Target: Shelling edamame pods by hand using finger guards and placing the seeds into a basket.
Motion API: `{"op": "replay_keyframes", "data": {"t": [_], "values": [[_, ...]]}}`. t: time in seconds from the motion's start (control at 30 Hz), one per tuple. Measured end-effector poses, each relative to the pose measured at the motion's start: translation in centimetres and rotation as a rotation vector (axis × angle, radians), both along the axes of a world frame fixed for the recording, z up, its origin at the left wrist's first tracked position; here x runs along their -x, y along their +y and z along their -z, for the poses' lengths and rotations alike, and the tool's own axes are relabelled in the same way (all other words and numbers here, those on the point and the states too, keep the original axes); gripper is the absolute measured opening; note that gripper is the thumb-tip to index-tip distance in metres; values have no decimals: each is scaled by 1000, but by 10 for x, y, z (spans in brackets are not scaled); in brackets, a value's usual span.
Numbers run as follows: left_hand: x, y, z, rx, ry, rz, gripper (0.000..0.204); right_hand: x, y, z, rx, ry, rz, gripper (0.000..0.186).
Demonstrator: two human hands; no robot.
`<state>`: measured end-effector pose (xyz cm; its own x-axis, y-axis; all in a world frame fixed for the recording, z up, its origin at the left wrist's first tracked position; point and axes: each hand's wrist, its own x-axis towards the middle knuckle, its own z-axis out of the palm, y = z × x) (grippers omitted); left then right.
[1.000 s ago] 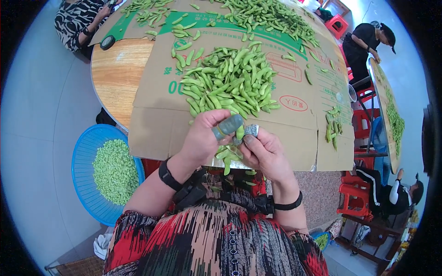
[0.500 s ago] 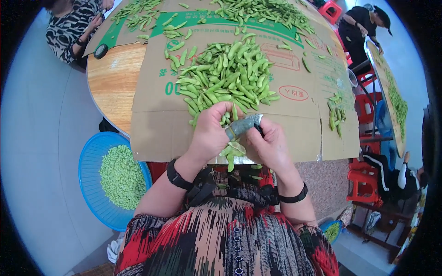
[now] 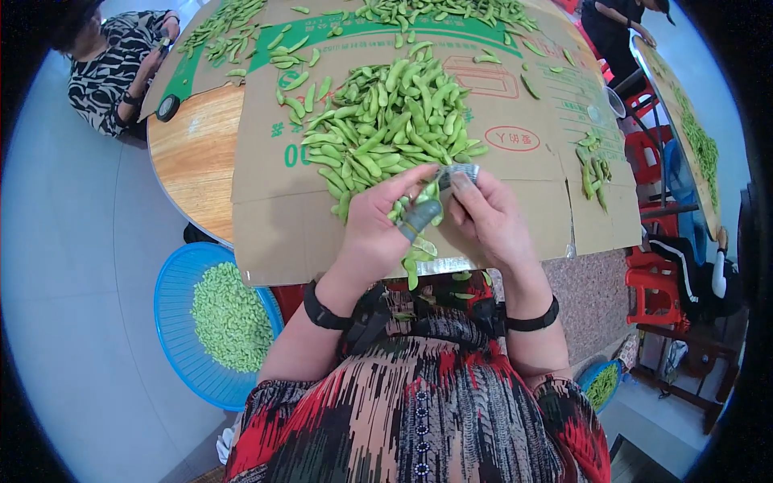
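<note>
At the near edge of the cardboard, my left hand (image 3: 377,229) is closed around a green soybean pod (image 3: 431,193), its thumb in a grey-green finger cover (image 3: 420,217). My right hand (image 3: 495,217) is closed close against the pod's far end. A grey ribbed wrap (image 3: 460,175) covers one of its fingers; whatever its fingertips pinch is hidden. Just beyond both hands lies a large heap of soybean pods (image 3: 394,121). Below the hands, a few pods and husks (image 3: 413,270) hang at the table edge and lie on my lap.
A blue basket (image 3: 173,322) of shelled green beans stands at lower left. Flattened cardboard (image 3: 515,209) covers most of the round wooden table (image 3: 197,153). Small pods (image 3: 594,173) lie at right. One person (image 3: 117,72) is at far left, others at right near red stools (image 3: 652,282).
Both hands have shifted slightly right, and the right thumb has moved up onto the wrapped finger. The pod between the hands now shows more plainly. The whole view has shifted a little.
</note>
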<state>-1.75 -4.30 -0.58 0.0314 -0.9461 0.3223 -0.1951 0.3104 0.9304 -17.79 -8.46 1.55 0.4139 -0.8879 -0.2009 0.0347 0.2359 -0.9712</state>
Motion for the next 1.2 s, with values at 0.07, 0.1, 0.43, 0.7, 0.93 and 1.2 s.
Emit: {"op": "replay_keyframes", "data": {"t": [0.07,0.1,0.43,0.7,0.93,1.2], "values": [[0,4,1,-11,21,11,45,-8,3,1,-10,-44,-16,17],[0,5,1,-17,41,17,47,-10,4,2,-15,-88,-36,14],[-4,0,4,129,7,146,33,-3,5,11,-405,-547,-29,5],[-2,9,-4,-75,293,189,21,-7,16,9,-699,-872,-89,5],[-6,10,-3,-346,720,334,21,-11,24,5,-310,-547,42,5],[-44,55,-34,-323,463,-101,13,27,13,-21,138,24,-818,16]]}}
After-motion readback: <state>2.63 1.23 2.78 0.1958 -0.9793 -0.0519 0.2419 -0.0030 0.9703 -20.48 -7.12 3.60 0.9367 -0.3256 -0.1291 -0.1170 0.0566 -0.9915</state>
